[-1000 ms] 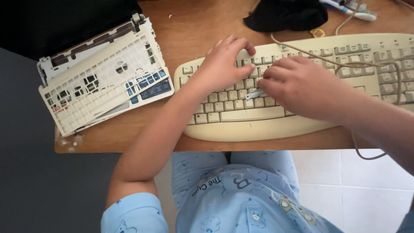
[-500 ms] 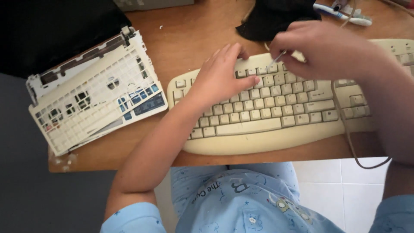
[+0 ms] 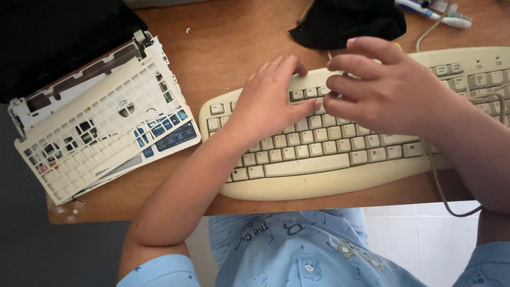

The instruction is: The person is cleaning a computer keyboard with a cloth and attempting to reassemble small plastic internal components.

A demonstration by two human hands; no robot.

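I have the left hand [image 3: 268,103] lying flat and open on the upper left rows of the cream keyboard [image 3: 340,154], fingers stretched toward the top edge, gripping nothing. My right hand [image 3: 382,87] hovers just beside it over the middle rows, fingers curled inward with their tips close to the left thumb; I cannot tell whether something small is pinched between them. The keyboard sits on the brown wooden surface [image 3: 228,48], its front edge near the surface's front edge, and its grey cable [image 3: 443,186] trails off the right side and loops below the edge. To the left, well apart from the hands, lies a white laptop keyboard frame [image 3: 101,138] with its keys gone, tilted and partly under a black panel [image 3: 58,37]. A black cloth [image 3: 348,21] lies beyond the keyboard, near the right hand's fingertips.
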